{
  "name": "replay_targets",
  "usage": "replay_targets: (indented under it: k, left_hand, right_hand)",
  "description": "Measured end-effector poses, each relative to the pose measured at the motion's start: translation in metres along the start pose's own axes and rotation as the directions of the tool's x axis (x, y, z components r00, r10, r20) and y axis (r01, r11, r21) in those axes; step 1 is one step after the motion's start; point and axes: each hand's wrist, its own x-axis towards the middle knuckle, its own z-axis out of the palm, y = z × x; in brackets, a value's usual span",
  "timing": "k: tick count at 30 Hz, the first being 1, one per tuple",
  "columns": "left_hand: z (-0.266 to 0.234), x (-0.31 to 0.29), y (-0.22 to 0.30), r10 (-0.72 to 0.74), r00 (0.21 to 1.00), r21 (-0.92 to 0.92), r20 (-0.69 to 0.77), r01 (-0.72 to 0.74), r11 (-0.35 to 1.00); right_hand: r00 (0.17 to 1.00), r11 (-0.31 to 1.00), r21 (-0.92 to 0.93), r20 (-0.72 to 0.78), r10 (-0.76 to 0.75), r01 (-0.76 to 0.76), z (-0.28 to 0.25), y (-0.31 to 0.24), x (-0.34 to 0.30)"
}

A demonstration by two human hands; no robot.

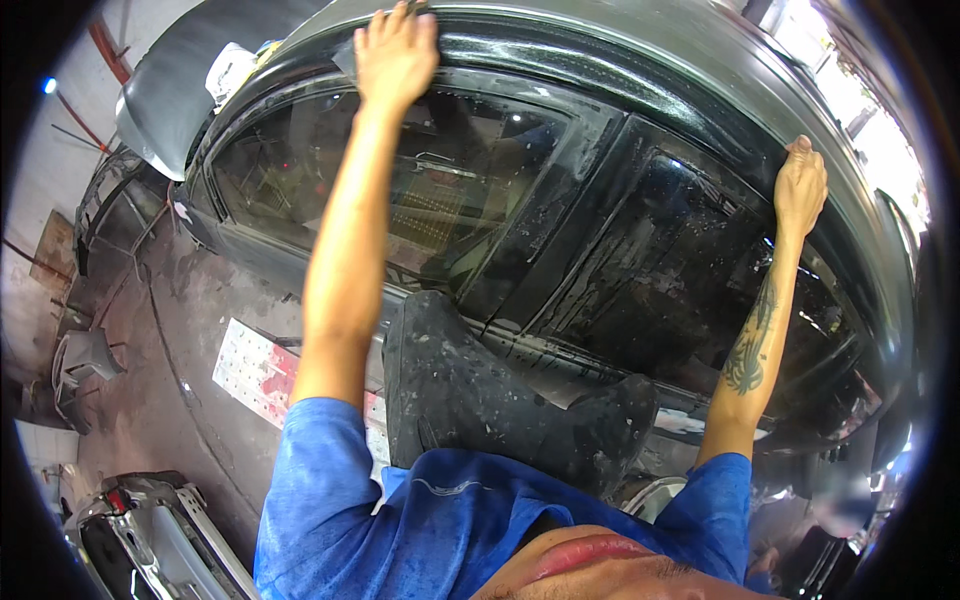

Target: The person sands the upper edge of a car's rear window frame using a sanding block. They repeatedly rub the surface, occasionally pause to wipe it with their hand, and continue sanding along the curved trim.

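Note:
A dark car point(480, 50) with a dusty, glossy black strip above its side windows stands in front of me. My left hand point(397, 55) reaches far up and lies on the roof edge above the left window point(380, 180), palm down with fingers stretched out. A grey patch shows beside it; I cannot tell whether it is a loose sheet or part of the surface. At the right, my right hand point(802, 188) is closed against the roof edge with its fingers curled. Whatever may be in it is hidden.
A perforated metal plank point(255, 370), stained white and red, lies low beside my legs. Silver-grey car parts point(160, 540) stand at the lower left. The car's raised panel point(190, 90) is at the far left. A cable point(185, 385) runs along the floor.

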Motion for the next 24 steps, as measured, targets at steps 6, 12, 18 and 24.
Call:
replay_targets:
  k: [6, 12, 18, 24]
  left_hand:
    - [0.043, -0.056, 0.232, 0.317, 0.948, -0.388, -0.034, -0.305, 0.869]
    - [0.077, -0.028, 0.042, 0.255, 0.962, -0.336, -0.099, -0.273, 0.901]
    - [-0.003, 0.019, -0.230, -0.478, 0.864, -0.180, 0.160, 0.502, 0.846]
    - [0.048, -0.006, -0.052, -0.014, 0.999, -0.129, -0.049, 0.007, 0.992]
  right_hand:
    - [0.978, 0.976, -0.077, 0.065, -0.200, 0.205, 0.013, 0.049, 0.015]
    - [0.915, 0.917, 0.044, 0.063, -0.399, 0.397, 0.032, 0.125, 0.036]
    - [0.934, 0.935, -0.031, -0.039, -0.355, 0.354, 0.051, 0.164, 0.057]
    - [0.889, 0.888, -0.075, -0.034, -0.457, 0.453, 0.044, 0.166, 0.075]
